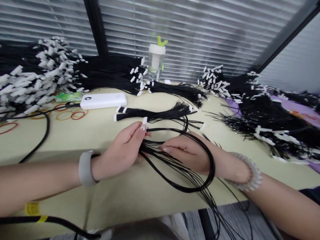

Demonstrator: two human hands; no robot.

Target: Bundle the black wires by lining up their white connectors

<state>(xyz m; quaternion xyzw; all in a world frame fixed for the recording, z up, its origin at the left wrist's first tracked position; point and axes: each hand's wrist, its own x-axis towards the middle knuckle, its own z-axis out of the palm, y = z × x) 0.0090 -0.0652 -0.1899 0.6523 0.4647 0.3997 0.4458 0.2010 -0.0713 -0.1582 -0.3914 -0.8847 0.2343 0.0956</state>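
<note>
My left hand [120, 150] pinches a small white tag [144, 122] at the end of a thin black cord, fingers closed around it. My right hand [186, 150] is closed on a bundle of thin black cords [190, 173] that loops over its wrist and hangs off the table's front edge. The two hands almost touch above the pale yellow table [120, 190]. Just beyond them lies a tied bunch of black cords with white tags [155, 115]. A grey band sits on my left wrist, a clear beaded bracelet on my right.
Large heaps of black cords with white tags lie at the back left [37, 76], back middle [155, 85] and right [262, 113]. A white power bank [103, 100], loose rubber bands [72, 115], a thick black cable [42, 136] and a clear bottle [156, 61] are also on the table.
</note>
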